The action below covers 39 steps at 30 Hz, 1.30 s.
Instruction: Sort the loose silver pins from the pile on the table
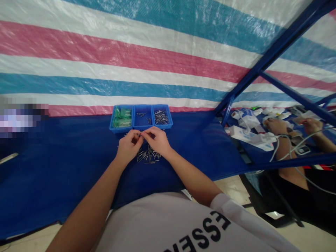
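Note:
My left hand (129, 144) and my right hand (157, 139) meet over a blue cloth-covered table (65, 154), fingertips pinched together on a small metal pin between them. Under and just behind the hands lies a loose heap of thin metal pins (147, 155). Right behind the hands stand three blue bins side by side: the left bin (121, 118) holds green parts, the middle bin (143, 117) holds a few pins, the right bin (162, 117) holds many pins.
A striped red, white and blue tarp (147, 56) hangs behind the table. A blue metal frame (273, 52) divides off the right side, where another person's hands (278, 126) work among white packets and cables. Floor shows at the bottom.

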Each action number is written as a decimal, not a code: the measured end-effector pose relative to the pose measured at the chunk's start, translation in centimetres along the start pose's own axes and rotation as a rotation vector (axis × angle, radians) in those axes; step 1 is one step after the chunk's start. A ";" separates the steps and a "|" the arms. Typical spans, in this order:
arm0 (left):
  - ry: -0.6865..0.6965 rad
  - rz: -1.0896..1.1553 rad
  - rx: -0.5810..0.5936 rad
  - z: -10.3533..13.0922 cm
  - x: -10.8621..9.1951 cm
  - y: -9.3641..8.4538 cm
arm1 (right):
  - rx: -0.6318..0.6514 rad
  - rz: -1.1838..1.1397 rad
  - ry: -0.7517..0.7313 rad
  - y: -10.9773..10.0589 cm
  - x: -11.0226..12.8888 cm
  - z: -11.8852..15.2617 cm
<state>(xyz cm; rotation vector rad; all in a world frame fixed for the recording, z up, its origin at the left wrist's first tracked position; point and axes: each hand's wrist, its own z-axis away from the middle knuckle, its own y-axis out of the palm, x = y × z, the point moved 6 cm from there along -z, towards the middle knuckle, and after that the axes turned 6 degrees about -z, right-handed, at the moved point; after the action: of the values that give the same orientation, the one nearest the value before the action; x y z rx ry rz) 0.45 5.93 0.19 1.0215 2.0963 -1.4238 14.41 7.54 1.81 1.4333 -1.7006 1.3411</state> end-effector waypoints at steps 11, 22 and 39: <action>0.004 -0.037 0.035 -0.1 -0.3 0.1 | -0.060 -0.281 0.173 0.5 -1.5 0.2; -0.007 -0.134 0.012 0.0 -0.2 0.0 | -0.020 -0.302 0.185 0.7 -1.5 0.2; -0.034 -0.094 0.039 0.0 -0.3 -0.3 | 0.040 -0.140 0.156 0.4 -0.7 0.3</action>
<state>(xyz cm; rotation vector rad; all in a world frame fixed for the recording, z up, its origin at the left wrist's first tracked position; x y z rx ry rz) 0.46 5.77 0.60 0.9181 2.1252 -1.5222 14.25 7.47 0.96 1.4027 -1.4546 1.3783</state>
